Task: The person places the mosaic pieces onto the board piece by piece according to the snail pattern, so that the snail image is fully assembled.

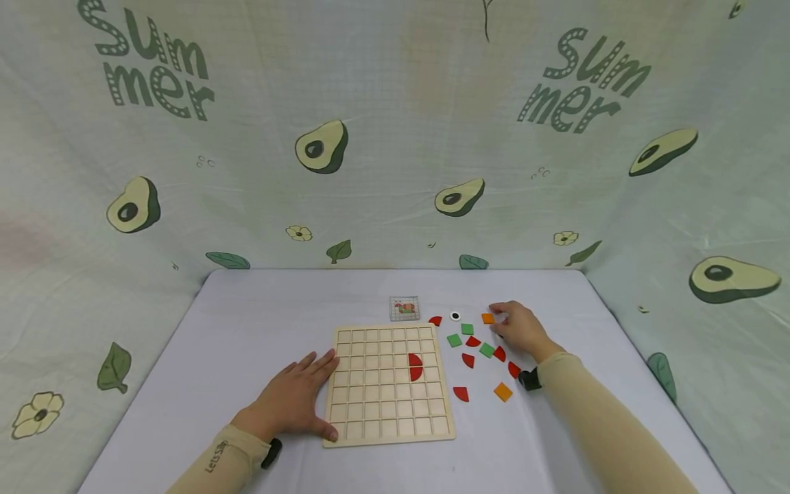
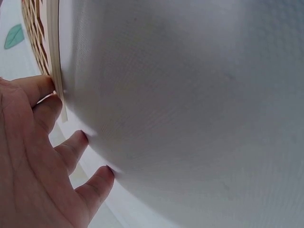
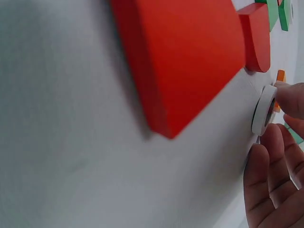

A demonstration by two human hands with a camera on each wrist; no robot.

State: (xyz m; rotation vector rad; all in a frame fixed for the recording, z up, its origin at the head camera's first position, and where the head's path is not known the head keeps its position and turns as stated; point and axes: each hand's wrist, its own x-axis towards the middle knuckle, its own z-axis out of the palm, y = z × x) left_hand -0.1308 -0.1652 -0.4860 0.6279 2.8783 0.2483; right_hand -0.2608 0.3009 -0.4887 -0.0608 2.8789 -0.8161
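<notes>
While the left hand (image 1: 290,401) lies spread-fingered against the wooden board (image 1: 364,398) along its left edge, likely to steady it, the right hand (image 1: 518,331) has thumb and finger astride an orange square (image 1: 487,318) off the far right corner, pinched or not, cannot tell

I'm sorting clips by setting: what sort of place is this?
Probably a makeshift tabletop recording space: a white-covered table, avocado-print cloth hung behind and beside it, and a gridded wooden board with colored pieces.
</notes>
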